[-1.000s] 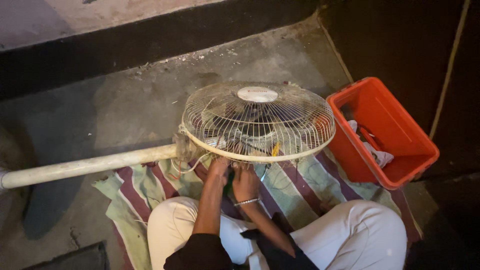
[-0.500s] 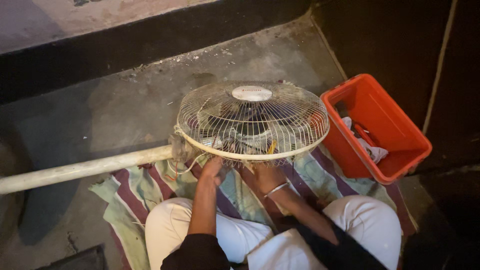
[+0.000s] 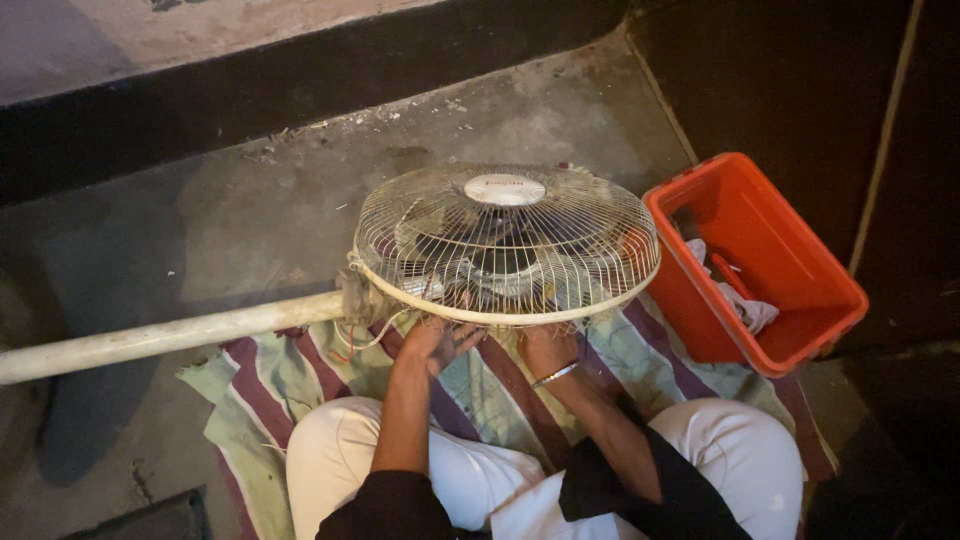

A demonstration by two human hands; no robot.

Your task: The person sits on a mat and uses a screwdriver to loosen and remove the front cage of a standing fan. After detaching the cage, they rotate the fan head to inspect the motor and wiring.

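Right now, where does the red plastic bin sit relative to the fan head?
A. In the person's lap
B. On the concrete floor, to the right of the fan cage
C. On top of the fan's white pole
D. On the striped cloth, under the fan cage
B: the red bin stands on the floor right of the fan cage, apart from it, with a white rag inside; both hands are at the cage's near rim.
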